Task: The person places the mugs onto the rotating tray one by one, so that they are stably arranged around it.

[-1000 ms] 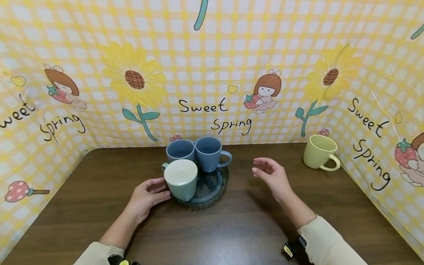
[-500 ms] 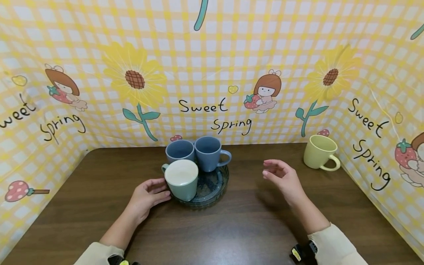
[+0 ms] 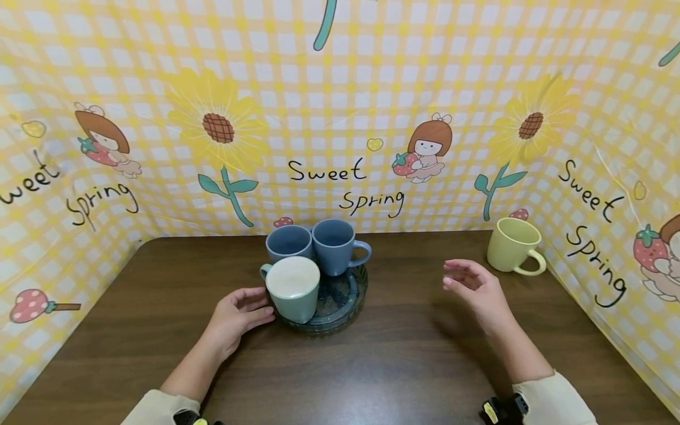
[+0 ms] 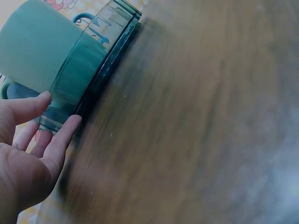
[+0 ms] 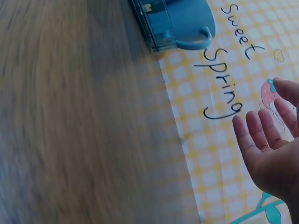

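Mugs everywhere on this dark wooden worktop [image 3: 372,366]. Three of them sit on a round dark glass tray [image 3: 347,304] in the middle: a green mug [image 3: 293,289] at the front left of the tray, with two blue mugs [image 3: 313,243] side by side behind it, the right one's handle pointing right. Left hand [image 3: 237,314] rests on the worktop right against the tray's left edge, fingers loosely curved, with fingertips [image 4: 70,122] touching the tray rim just under the green mug, not really wrapped around anything. From the left wrist view the tray [image 4: 100,51] has a ribbed see-through wall and the green mug [image 4: 37,49] stands just inside it. Right hand [image 3: 475,286] hovers above the worktop, relaxed and released, holding nothing, fingers pointing left; it sits between the tray and a yellow mug [image 3: 512,245] that stands alone near the back right corner, handle toward the front right. Right wrist view shows that open palm [image 5: 268,149] in front of the yellow checked backdrop [image 3: 340,106] with "Sweet Spring" lettering.
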